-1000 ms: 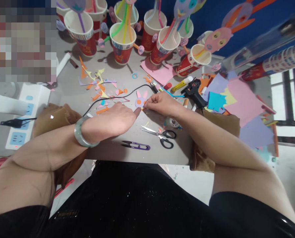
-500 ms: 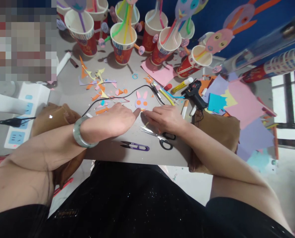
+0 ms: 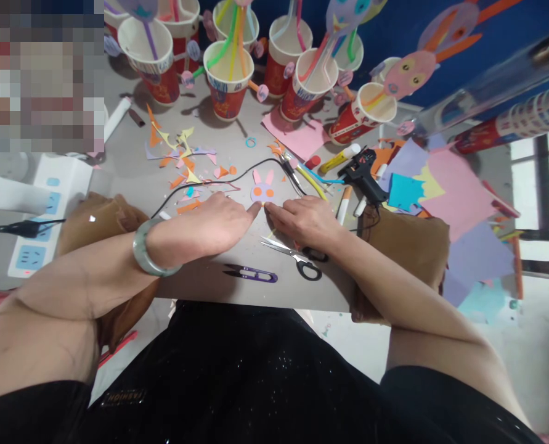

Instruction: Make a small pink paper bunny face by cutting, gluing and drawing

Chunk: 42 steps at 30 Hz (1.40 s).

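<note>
A small lilac paper rabbit face (image 3: 264, 193) lies flat on the table, with pink ears and orange round eyes. My left hand (image 3: 223, 223) comes in from the left, its index fingertip pressed at the face's lower edge and the other fingers curled under. From the other side my right hand (image 3: 304, 219) touches the same edge with its fingertips, also closed. A scrap of yellow shows between the fingertips. Black-handled scissors (image 3: 307, 269) lie just below my right hand, partly covered by it. Nearer the table edge rest purple thread snips (image 3: 256, 274).
Several red paper cups (image 3: 228, 92) with straws and paper faces stand at the back. A black glue gun (image 3: 364, 176) lies right, near coloured paper sheets (image 3: 454, 185). Paper scraps (image 3: 182, 154) litter the left. A white power strip (image 3: 34, 253) sits far left; a black cable (image 3: 200, 183) crosses the table.
Both hands stay at the rabbit face's lower edge with only a slight shift of the fingertips. The view has tilted a little; nothing else has visibly moved.
</note>
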### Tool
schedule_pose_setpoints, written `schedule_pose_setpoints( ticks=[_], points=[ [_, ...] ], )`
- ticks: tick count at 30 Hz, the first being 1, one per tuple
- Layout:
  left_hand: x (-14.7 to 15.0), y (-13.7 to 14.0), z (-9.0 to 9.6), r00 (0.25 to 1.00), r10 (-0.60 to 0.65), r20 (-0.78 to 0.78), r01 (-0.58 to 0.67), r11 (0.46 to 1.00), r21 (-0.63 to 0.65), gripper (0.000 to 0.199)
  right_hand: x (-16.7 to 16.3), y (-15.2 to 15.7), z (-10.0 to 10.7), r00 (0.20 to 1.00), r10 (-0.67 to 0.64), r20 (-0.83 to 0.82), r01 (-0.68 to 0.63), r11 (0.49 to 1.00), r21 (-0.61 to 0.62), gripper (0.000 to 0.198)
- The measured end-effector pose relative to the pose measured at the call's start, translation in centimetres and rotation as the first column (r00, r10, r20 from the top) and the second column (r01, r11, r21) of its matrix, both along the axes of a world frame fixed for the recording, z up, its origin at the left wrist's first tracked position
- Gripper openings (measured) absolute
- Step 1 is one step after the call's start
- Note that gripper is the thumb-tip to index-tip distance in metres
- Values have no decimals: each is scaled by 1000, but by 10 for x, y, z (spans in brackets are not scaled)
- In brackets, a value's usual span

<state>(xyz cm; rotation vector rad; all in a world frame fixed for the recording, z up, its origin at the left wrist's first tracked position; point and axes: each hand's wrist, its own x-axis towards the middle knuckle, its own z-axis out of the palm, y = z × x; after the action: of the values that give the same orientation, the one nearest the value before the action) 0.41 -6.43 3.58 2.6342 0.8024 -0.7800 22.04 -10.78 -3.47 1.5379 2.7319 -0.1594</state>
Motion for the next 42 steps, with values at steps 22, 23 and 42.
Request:
schedule_pose_setpoints(
  ticks=[22, 23, 42],
  points=[
    [-14, 12, -18, 979, -85, 186, 71, 994, 81, 66, 16, 0, 1, 949, -247, -195, 264, 962, 69, 28],
    [-15, 11, -21, 975, -92, 203, 75, 993, 89, 65, 16, 0, 0, 956, -235, -176, 249, 966, 63, 28],
    [-17, 9, -17, 962, -129, 241, 92, 983, 160, 41, 18, 1, -7, 984, 136, -113, -120, 983, 139, 37]
  ],
)
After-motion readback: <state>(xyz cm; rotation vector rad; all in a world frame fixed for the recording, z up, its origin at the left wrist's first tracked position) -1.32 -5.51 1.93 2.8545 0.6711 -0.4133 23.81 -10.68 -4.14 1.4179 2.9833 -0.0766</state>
